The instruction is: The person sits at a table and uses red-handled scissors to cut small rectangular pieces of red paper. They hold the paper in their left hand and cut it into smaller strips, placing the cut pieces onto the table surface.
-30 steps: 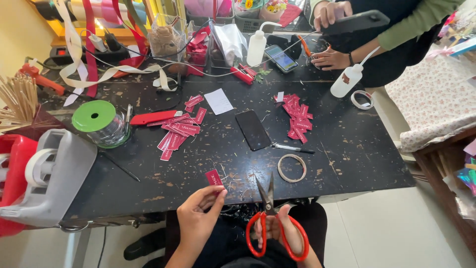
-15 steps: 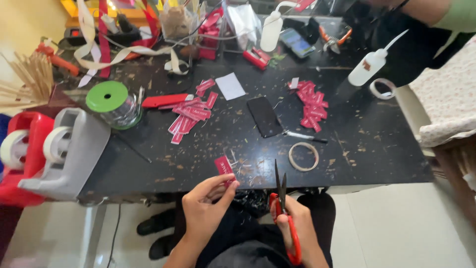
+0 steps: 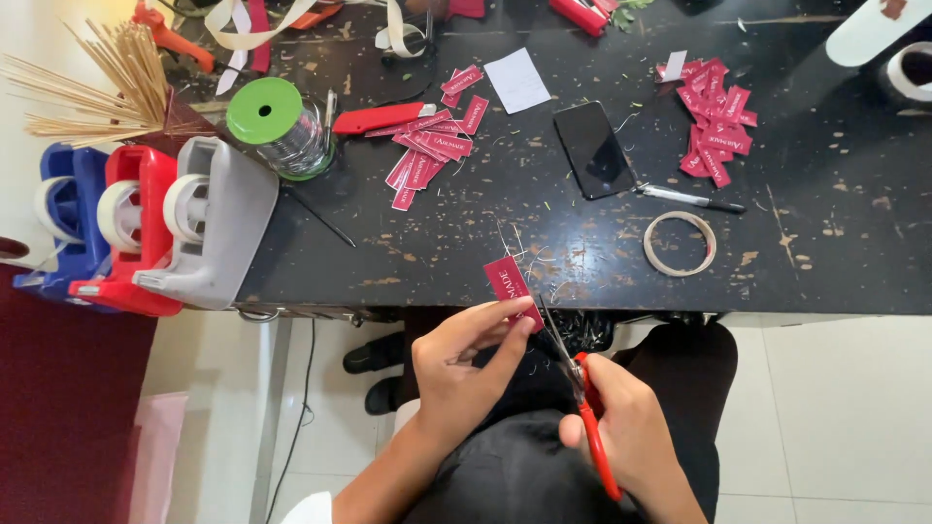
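Red label (image 3: 509, 281) sat pinched in the left hand's (image 3: 464, 357) grip, between thumb and fingers, held just over the near edge of the black counter (image 3: 835, 262). Its printed face was up. The right hand (image 3: 621, 427) was closed around the red handles of the scissors (image 3: 575, 388), whose blades pointed up toward the label's lower corner, close beside it; whether they touched it I could not tell. Behind, on the counter, lay a dark phone (image 3: 594, 149), a pen (image 3: 691, 200) just beside it and a tape ring (image 3: 680, 243) near the pen. Two heaps of red labels lay farther back, one (image 3: 427, 147) left of the phone and one (image 3: 716, 132) right. Three tape dispensers (image 3: 146, 218) stood at the left end
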